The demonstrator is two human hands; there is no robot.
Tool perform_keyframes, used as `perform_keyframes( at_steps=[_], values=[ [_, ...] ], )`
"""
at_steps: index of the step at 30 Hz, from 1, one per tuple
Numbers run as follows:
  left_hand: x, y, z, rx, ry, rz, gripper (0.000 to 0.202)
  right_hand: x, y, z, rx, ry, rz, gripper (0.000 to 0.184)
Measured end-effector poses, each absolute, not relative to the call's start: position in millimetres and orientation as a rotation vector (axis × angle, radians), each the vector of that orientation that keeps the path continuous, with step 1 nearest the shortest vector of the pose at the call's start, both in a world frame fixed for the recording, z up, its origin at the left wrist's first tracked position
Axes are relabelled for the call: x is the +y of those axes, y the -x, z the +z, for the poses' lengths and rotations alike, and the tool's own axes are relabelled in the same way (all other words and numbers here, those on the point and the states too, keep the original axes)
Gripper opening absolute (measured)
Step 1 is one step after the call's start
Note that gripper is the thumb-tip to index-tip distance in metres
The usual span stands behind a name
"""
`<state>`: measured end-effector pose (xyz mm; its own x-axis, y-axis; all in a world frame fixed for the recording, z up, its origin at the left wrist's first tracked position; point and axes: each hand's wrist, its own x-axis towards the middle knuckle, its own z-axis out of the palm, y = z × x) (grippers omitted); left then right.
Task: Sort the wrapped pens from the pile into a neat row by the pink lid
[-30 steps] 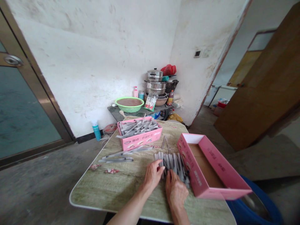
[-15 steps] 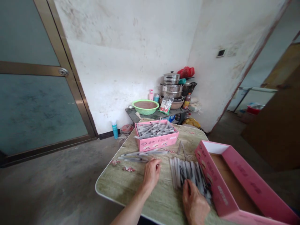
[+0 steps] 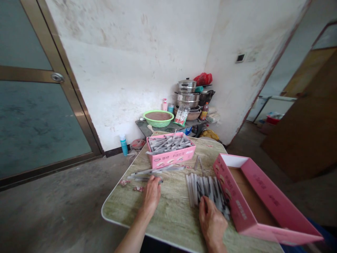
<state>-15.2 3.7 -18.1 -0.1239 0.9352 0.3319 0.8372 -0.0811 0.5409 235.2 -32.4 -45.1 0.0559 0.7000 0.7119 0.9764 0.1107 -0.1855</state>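
My left hand point(image 3: 152, 192) reaches forward at the table's left. Its fingers are held together and bent down onto the near ends of a few loose grey sticks point(image 3: 155, 171). My right hand point(image 3: 212, 220) lies near the front edge, fingers stretched flat on a tidy row of grey sticks point(image 3: 204, 186). A pink box point(image 3: 171, 158) piled with more sticks stands at the far side of the table point(image 3: 173, 214). An empty pink box point(image 3: 265, 196) lies just right of the row.
Beyond the table a low shelf holds a green basin point(image 3: 158, 119), stacked steel pots point(image 3: 187, 95) and bottles. A blue-capped bottle point(image 3: 123, 144) stands on the floor by the wall. A glass door point(image 3: 39, 116) is at left, a wooden door point(image 3: 308, 130) at right.
My left hand left the row and moved left onto the loose sticks. My right hand stayed on the row. The view swung left.
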Motion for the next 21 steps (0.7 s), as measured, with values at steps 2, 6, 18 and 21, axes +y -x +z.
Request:
perform_keyframes(
  at_steps=[2,6,18,21],
  values=[
    [3,15,-14,2.015,-1.972,0.955,0.023,-33,-235,-45,-1.711,1.640,-0.475,0.034],
    [-4,5,-9,1.944,-1.998,0.842,0.017,-33,-234,-41,-1.730,1.588,-0.437,0.033],
    [-15,-66,2,1.394,-2.142,0.919,0.021,-37,-227,-33,-2.047,1.392,-0.151,0.031],
    [-13,-72,7,1.271,-2.132,0.976,0.024,-37,-225,-31,-2.063,1.407,-0.133,0.031]
  ],
)
